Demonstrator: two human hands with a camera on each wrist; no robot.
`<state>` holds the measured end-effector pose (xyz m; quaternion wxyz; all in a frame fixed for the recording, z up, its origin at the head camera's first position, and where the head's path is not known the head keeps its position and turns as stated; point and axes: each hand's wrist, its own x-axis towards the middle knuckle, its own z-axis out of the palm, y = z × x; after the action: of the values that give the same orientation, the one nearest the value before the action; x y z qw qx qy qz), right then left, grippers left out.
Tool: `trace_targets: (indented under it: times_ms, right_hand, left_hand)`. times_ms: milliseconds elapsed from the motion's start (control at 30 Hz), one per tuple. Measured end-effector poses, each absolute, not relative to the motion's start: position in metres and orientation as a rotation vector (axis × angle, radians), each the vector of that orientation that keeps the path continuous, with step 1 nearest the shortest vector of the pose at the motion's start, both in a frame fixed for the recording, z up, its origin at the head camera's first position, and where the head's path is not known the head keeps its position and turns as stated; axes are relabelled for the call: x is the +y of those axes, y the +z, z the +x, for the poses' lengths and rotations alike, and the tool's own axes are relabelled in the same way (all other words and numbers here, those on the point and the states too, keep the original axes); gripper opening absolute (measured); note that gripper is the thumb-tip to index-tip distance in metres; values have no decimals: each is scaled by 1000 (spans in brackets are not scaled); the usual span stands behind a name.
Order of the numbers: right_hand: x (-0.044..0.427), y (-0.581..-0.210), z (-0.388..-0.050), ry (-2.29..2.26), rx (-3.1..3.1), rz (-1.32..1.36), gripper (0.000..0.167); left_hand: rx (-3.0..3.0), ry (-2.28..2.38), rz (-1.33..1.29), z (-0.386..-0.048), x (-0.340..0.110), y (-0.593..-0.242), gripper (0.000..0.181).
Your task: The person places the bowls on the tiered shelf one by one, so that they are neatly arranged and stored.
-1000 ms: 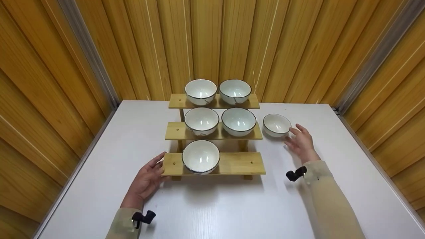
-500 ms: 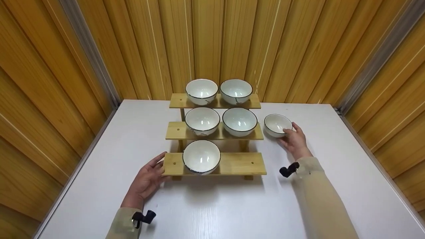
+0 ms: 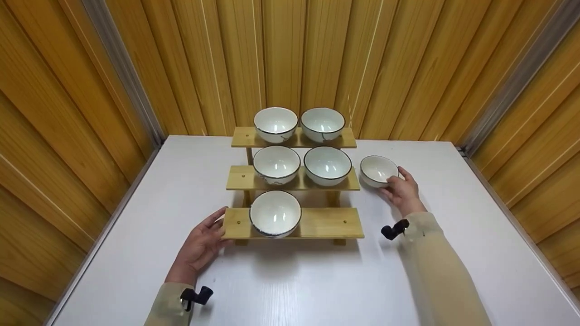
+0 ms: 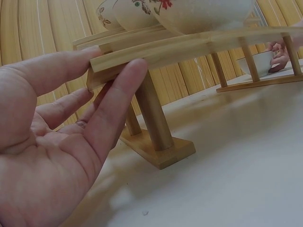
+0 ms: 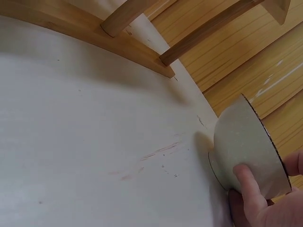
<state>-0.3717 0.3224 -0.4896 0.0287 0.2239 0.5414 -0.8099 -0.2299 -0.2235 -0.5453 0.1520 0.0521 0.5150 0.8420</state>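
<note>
My right hand (image 3: 402, 192) pinches a small white bowl (image 3: 378, 170) with a dark rim at the stand's right. In the head view the thumb lies at its near rim; in the right wrist view fingers (image 5: 251, 189) press its outer wall. The bowl is upright, at or just over the table; which, I cannot tell. A three-step wooden stand (image 3: 331, 222) fills the middle, its lowest board's left end held between the thumb and fingers of my left hand (image 3: 201, 244). On that board sits one bowl (image 3: 275, 213), left of its middle.
Two bowls stand on the middle step, a left one (image 3: 277, 165) and a right one (image 3: 327, 166). Two more, left (image 3: 276, 124) and right (image 3: 322, 124), stand on the top step. Wood-patterned walls (image 3: 281, 54) enclose the white table (image 3: 290, 285) behind and at both sides.
My right hand has moved left and closed on the small bowl's near right rim. In the last half second hardly anything differs. The left hand keeps its place on the stand.
</note>
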Motion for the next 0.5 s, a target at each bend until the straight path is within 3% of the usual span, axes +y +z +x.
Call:
trace_targets:
  times_ms: [500]
  right_hand:
    - [334,-467,-336,-2356,1771,538,85]
  left_hand:
    - [1444,2425,168,-230,-225,-545,65]
